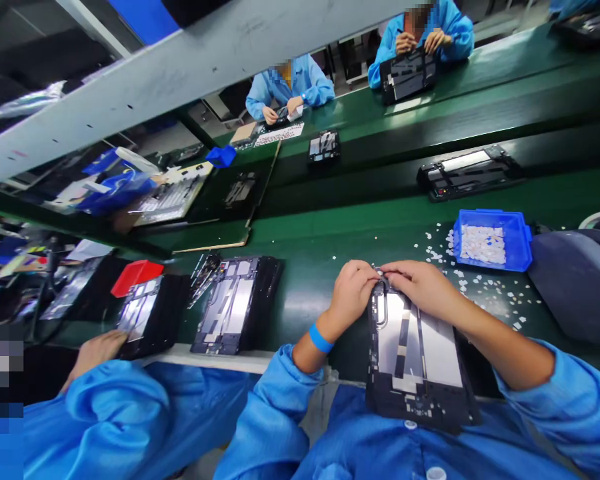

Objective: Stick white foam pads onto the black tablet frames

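Tablet chassis (417,353), back open, lies flat at the near edge of the green bench (320,233), long axis running away from the person, bottom end overhanging toward the lap. That puts its top edge right under both hands w/o reaching. Left hand (353,293) and right hand (423,285) meet at that far top edge, fingertips curled in and pinched close together on sth small at the frame corner; what exactly is betw. the fingers can't be told, too small and covered. Neither hand grips the chassis itself; it rests on its own weight, so both hands are free for fine work. Blue wrist band (321,339) on the left forearm, prob. an anti-static strap.

Blue parts tray (493,240) sits just right of the hands, w/ small white pieces inside and more scattered loose on the bench near it: within easy reach of the right hand. Grey cushion-like item (575,280) further right.

To the left a second open chassis (235,303) waits on the bench, apart from the first. A co-worker's hand (97,353) rests by another unit (150,313) w/ a red tray (136,275) behind it. Across the belt, two more people in blue coats work on similar units.
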`<state>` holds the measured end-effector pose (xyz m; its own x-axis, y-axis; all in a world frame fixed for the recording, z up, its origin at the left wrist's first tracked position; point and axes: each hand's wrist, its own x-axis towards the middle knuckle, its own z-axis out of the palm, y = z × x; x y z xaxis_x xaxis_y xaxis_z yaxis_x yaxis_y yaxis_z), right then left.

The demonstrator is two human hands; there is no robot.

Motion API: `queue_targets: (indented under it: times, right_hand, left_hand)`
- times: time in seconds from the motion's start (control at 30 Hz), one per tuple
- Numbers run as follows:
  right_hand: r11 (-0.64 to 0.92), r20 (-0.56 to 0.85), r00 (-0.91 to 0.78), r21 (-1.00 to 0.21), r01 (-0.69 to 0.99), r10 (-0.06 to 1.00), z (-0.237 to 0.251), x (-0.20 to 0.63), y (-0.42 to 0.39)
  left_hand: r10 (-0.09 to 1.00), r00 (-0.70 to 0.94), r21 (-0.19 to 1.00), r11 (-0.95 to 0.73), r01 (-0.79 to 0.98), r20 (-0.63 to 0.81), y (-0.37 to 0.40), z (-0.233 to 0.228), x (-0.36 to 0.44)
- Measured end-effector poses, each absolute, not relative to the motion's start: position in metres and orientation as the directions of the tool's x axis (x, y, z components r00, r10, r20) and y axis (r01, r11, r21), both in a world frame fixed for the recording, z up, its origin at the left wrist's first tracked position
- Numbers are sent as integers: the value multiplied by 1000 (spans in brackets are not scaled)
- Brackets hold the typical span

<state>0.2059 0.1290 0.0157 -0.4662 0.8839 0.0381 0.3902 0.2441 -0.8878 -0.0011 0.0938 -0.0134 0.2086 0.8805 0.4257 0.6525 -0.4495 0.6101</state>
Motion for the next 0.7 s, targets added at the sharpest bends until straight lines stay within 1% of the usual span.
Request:
queue_targets:
  times: [0.07, 0.13, 0.23, 0.3, 0.37, 0.43, 0.53, 0.63, 0.7]
  right_hand:
    - [207, -14, -523, -910, 361, 852, 16, 198, 132]
    - [149, -55, -489, -917, 369, 870, 15, 193, 131]
    - [73, -93, -406, -924, 374, 909, 12, 192, 126]
    - [77, -87, -400, -924, 375, 912, 10, 193, 124]
    - [155, -24, -412, -905, 397, 911, 7, 194, 121]
    - [289, 99, -402, -846, 447, 910, 5, 194, 117]
    - [487, 315, -379, -671, 559, 870, 2, 195, 109]
    - [617, 443, -432, -510, 600, 786, 1, 198, 103]
    - [651, 463, -461, -467, 598, 757, 2, 199, 102]
  left_hand:
    - [872, 197, 644, -467, 606, 448, 93, -14, 1]
    - [911, 105, 719, -381, 581, 398, 88, -12, 6]
    - [973, -84, 855, -148, 496, 216, 76, -6, 15]
    - [985, -125, 896, -52, 440, 118, 69, -3, 21]
    - [989, -136, 918, -4, 395, 63, 66, -1, 24]
    - [985, -172, 943, 42, 331, 17, 67, -2, 27]
    - [979, -200, 966, 83, 247, -33, 69, -4, 27]
    - [979, -205, 964, 60, 258, -6, 66, -3, 28]
    - [978, -199, 945, 16, 327, 53, 61, -1, 28]
